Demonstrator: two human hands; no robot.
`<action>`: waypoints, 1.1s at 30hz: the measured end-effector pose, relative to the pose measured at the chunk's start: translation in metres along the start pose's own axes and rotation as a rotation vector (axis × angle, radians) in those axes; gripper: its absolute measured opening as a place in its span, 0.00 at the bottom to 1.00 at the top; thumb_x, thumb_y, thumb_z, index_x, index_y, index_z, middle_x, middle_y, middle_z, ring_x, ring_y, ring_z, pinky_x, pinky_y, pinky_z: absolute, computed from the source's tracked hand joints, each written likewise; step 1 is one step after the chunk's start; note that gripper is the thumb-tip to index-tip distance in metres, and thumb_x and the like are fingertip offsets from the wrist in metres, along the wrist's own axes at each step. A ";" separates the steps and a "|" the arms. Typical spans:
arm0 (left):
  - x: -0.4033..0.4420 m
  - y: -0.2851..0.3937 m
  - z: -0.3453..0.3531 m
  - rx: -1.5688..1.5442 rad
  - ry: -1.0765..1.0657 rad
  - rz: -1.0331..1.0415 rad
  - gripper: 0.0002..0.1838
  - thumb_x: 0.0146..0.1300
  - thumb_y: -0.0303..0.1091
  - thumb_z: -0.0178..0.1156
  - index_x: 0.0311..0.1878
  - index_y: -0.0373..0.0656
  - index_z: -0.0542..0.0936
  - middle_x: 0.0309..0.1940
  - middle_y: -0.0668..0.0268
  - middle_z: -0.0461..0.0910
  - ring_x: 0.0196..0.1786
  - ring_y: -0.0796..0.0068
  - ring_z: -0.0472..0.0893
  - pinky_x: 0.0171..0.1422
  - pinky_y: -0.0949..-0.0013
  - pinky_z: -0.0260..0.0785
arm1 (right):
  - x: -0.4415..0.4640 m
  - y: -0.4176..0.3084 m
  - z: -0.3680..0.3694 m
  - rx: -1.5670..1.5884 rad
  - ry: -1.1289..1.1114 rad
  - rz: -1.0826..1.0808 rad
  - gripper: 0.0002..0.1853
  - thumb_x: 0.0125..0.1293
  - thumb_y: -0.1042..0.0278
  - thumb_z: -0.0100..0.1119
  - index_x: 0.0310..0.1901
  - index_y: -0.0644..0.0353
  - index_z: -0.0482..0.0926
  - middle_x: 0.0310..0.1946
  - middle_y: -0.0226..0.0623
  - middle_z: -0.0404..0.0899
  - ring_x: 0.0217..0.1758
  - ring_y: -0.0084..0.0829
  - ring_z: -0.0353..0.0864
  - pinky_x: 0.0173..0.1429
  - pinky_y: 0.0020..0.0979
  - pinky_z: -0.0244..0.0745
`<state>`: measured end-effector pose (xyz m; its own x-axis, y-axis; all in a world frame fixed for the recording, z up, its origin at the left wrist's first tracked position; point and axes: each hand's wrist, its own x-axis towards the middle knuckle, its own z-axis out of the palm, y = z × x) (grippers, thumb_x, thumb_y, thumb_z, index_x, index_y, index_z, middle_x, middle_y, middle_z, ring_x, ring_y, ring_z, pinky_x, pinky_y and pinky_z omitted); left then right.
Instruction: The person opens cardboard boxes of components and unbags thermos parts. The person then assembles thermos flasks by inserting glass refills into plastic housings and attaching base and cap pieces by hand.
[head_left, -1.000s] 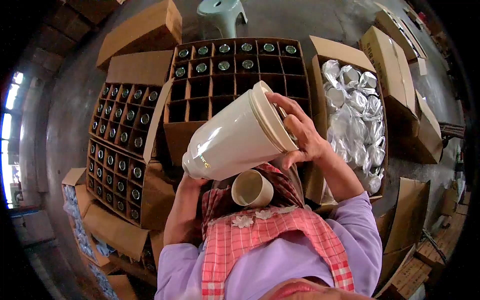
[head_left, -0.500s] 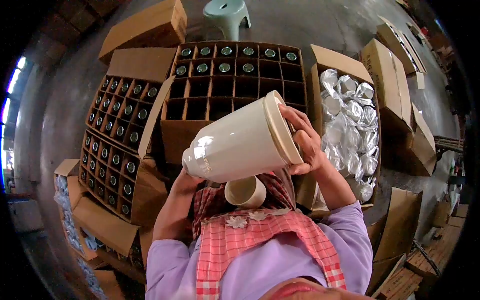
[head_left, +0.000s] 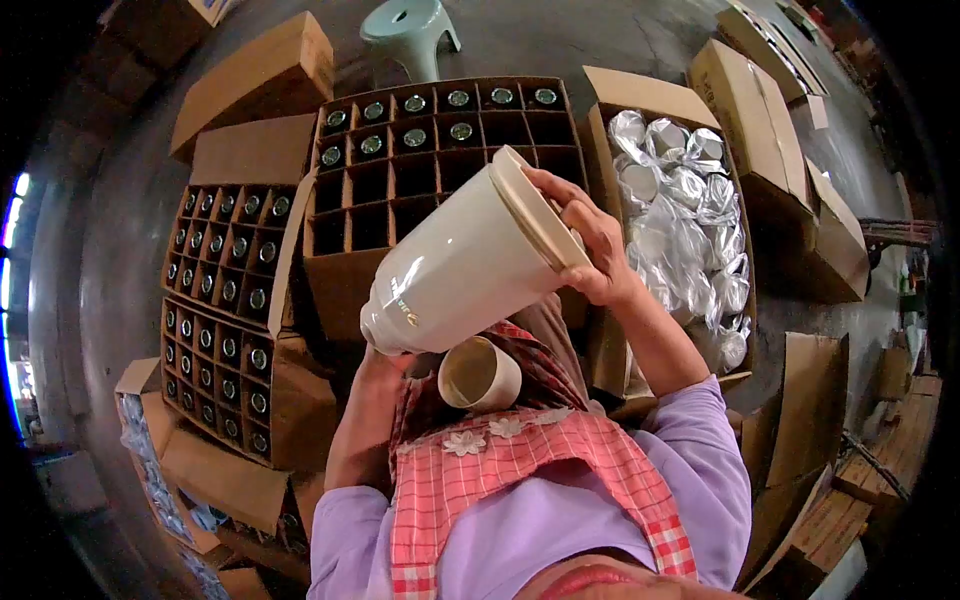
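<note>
A large glossy cream container (head_left: 455,265) is held tilted in front of my chest, its narrow stepped end low on the left and its wide rim up on the right. Gold-toned lettering shows near the narrow end. My right hand (head_left: 592,240) grips the wide rim, fingers over the edge and thumb on the near side. Beneath the narrow end is my left hand (head_left: 385,365), its fingers mostly hidden by the container. A smaller cream cup (head_left: 495,375) rests at my lap against the checked apron (head_left: 560,445), its opening towards the left.
Ahead stands a divided carton (head_left: 440,92) with capped bottles in its far rows. More bottle-filled cartons (head_left: 215,290) are on the left. On the right, an open carton (head_left: 665,105) contains plastic-wrapped items (head_left: 690,215). A pale green stool (head_left: 408,28) stands behind.
The container is tipped slightly more steeply, its wide rim turned further up. Both hands keep hold of it. The surroundings have shifted left in view.
</note>
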<state>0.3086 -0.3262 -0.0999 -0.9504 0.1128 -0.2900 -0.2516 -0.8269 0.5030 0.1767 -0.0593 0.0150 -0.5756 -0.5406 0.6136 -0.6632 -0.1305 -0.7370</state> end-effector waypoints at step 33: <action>0.016 0.002 0.010 0.102 -0.106 0.180 0.31 0.63 0.48 0.54 0.66 0.45 0.62 0.63 0.60 0.65 0.62 0.62 0.68 0.62 0.57 0.66 | 0.014 -0.032 -0.029 -0.056 0.157 0.146 0.36 0.56 0.31 0.51 0.43 0.65 0.73 0.63 0.52 0.63 0.68 0.45 0.61 0.69 0.41 0.52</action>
<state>0.2911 -0.3209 -0.0951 -0.9942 0.0298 -0.1038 -0.0881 -0.7794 0.6203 0.1761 -0.0391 0.0556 -0.7319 -0.4140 0.5412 -0.5902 -0.0118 -0.8072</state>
